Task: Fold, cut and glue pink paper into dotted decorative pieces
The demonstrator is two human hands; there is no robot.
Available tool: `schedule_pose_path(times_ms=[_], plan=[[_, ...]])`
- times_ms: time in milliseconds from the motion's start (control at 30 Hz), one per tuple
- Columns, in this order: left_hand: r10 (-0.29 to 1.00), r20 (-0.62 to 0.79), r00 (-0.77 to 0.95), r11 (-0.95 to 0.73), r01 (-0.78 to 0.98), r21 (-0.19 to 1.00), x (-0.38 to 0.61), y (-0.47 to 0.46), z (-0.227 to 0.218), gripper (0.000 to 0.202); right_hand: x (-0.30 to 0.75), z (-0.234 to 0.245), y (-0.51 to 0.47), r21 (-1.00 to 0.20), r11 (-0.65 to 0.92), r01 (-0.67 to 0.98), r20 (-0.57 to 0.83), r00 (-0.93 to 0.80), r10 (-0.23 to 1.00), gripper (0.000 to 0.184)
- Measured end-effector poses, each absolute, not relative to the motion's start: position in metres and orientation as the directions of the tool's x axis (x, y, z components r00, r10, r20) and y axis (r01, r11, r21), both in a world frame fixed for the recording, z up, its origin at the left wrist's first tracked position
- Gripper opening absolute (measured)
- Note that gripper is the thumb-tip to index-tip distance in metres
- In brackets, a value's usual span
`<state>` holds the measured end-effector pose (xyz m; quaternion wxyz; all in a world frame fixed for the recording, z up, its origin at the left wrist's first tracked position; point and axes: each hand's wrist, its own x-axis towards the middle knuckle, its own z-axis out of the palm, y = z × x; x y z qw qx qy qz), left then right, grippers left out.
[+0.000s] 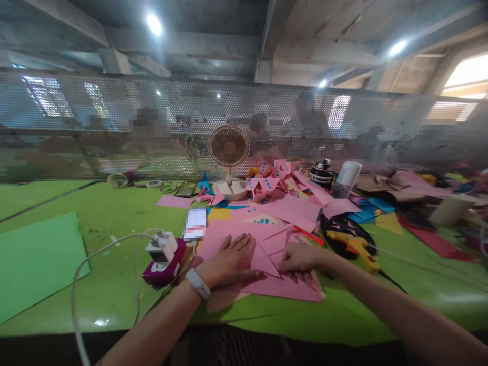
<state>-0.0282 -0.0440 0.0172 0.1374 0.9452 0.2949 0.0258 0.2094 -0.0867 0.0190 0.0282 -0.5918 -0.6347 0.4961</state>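
Observation:
A sheet of pink paper lies in front of me, with folded, overlapping pink layers on top. My left hand rests flat on it, fingers stretched out and thumb pointing right. A white band circles that wrist. My right hand is closed, its fingers curled in at the corner of a folded pink flap; the fingertips are partly hidden. Near the right hand are a red-orange tool and a yellow glue gun, the latter on a dark round mat.
Left of the paper stand a purple box with a white charger and cable, and a phone. Behind are a small fan, folded pink pieces with blue dots and a black-lidded bottle. Green sheets lie far left.

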Motion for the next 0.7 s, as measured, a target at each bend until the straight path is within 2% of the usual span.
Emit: schedule_pose_path(times_ms=[167,233,300,367,467,567,633,700], plan=[[0.544,-0.023,0.839,-0.809,0.531,0.253,-0.029,-0.044,0.015,0.091,0.200,0.017,-0.086,-0.661,-0.183,0.728,-0.552,-0.306,0.776,0.017],[0.535,0.001,0.845,-0.818,0.517,0.253,-0.031,-0.043,0.014,0.091,0.197,0.017,-0.088,-0.679,-0.148,0.719,-0.506,-0.312,0.804,0.015],[0.525,0.015,0.851,-0.822,0.503,0.265,-0.032,-0.042,0.013,0.090,0.195,0.016,-0.092,-0.700,-0.057,0.712,-0.364,-0.288,0.886,0.010],[0.521,0.024,0.853,-0.821,0.493,0.288,-0.034,-0.040,0.012,0.091,0.193,0.014,-0.096,-0.686,0.102,0.720,-0.118,-0.248,0.961,0.008],[0.523,0.031,0.852,-0.813,0.488,0.319,-0.036,-0.038,0.011,0.092,0.190,0.009,-0.100,-0.623,0.320,0.714,0.186,-0.262,0.947,0.023],[0.521,0.020,0.853,-0.807,0.485,0.337,-0.036,-0.036,0.010,0.094,0.188,0.005,-0.100,-0.657,0.415,0.630,0.270,-0.317,0.909,0.020],[0.518,0.012,0.855,-0.805,0.482,0.346,-0.036,-0.035,0.010,0.096,0.188,0.004,-0.098,-0.688,0.432,0.583,0.275,-0.341,0.899,0.011],[0.512,0.009,0.859,-0.806,0.477,0.351,-0.036,-0.034,0.011,0.097,0.189,0.003,-0.094,-0.702,0.428,0.569,0.257,-0.358,0.898,0.013]])
